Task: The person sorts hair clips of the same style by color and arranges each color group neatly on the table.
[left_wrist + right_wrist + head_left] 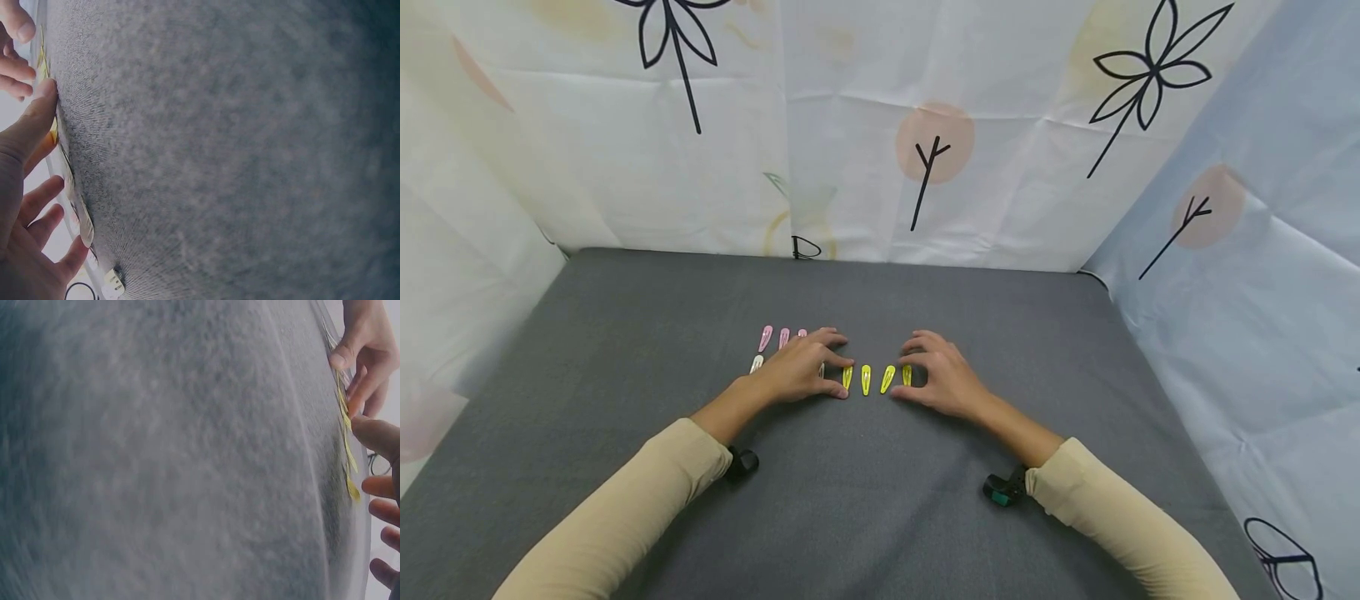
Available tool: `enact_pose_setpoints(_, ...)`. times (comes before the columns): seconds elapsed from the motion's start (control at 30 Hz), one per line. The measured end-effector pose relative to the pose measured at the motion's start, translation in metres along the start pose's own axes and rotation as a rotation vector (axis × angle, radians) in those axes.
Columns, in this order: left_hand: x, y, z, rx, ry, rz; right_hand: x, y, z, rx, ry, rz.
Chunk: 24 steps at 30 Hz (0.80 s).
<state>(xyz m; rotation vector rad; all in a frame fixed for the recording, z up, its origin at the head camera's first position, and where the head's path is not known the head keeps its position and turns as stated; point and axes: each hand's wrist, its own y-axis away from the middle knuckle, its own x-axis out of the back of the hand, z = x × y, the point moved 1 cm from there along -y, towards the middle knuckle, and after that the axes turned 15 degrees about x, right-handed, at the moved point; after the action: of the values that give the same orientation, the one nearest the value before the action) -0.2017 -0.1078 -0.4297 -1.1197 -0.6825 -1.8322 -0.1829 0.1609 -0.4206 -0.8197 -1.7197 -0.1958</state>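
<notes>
Several yellow snap hair clips [867, 380] lie in a row on the grey cloth. My left hand [797, 367] is at the row's left end, thumb and forefinger spread around the leftmost yellow clip [847, 377]; contact with it is unclear. At the right end, my right hand [946, 377] has thumb and forefinger apart on either side of the rightmost yellow clip [907, 376]. In the right wrist view its fingertips [375, 486] appear beside a yellow clip [353, 489], without a visible pinch. The two middle yellow clips lie between the hands.
Pink hair clips [765, 338] lie in a row behind my left hand. A white clip [757, 363] shows beside that hand, which partly hides others. The grey cloth-covered table [865, 500] meets a printed white curtain [850, 167] at the back.
</notes>
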Motion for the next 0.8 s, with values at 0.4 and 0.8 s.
enact_pose_setpoints(0.4, 0.0009, 0.0008, 0.0013, 0.000, -0.004, -0.004, -0.0085, -0.0052, -0.0061, 0.012, 0.024, -0.017)
enact_pose_setpoints(0.8, 0.0021, 0.0009, 0.0027, -0.022, -0.025, 0.000, -0.0001, -0.0010, 0.0000, 0.015, -0.022, 0.022)
